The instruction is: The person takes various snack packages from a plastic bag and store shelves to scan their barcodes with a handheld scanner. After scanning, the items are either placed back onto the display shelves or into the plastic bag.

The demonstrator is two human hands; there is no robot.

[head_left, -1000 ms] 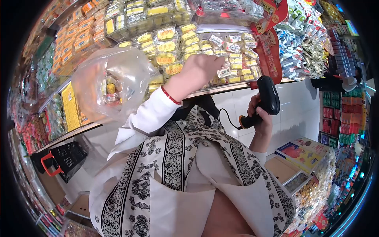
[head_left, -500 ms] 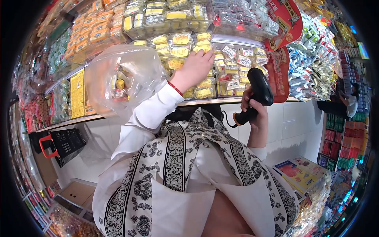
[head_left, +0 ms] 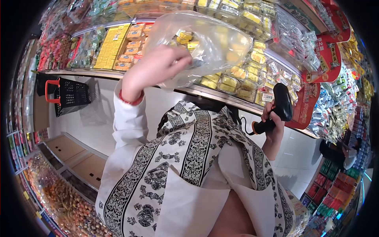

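Observation:
My left hand, with a red cord at its wrist, is over the near side of a clear plastic bag. Its fingers curl toward the palm and are slightly blurred; what they hold, if anything, cannot be made out. Inside the bag lie a few small yellow packs. On the right, my right hand is closed around the handle of a black pistol-shaped device with a cable. Beyond and beside the bag, yellow wrapped packs fill a display bin.
Orange packs and a yellow block of packs lie left of the bag. Red signs stand at right. A black basket with a red handle is on the floor at left. Another person is at far right.
My left hand has left the yellow packs and moved left to the bag. The view has turned left, and the bag now looks spread wider. My right hand keeps the black device.

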